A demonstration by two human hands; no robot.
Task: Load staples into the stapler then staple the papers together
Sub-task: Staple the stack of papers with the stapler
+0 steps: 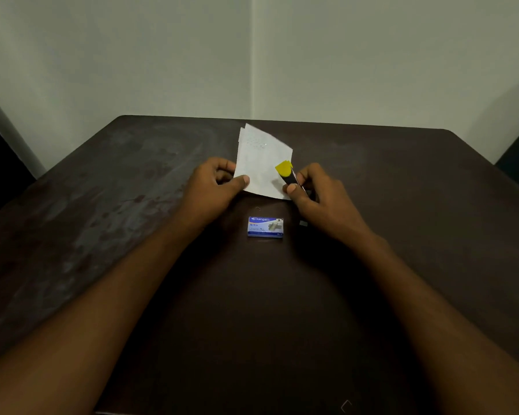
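**Stapler held at the papers' edge**

Both of the person's bare forearms reached in from six o'clock across the dark brown tabletop, and the hands met just above the middle of the view.

The left hand pinched the small stack of white paper sheets at its eight o'clock corner. The thumb lay on top and the curled fingers were tucked behind. The sheets were tilted, their far corner pointing to twelve o'clock, and faint print showed on the top one.

The right hand was closed around the yellow-and-black stapler, with the thumb pressed on the black body. The stapler's yellow nose pointed to eleven o'clock and overlapped the stack's four o'clock edge. Whether the sheets actually sat inside the stapler's mouth could not be told.

At six o'clock of the papers, apart from both hands, the blue cardboard box of staples lay flat with its printed lid up. A loose bent staple rested between the box and the papers. A small grey scrap sat at three o'clock of the box, beside the right wrist.

A pale wall rose behind the tabletop's far edge at twelve o'clock.
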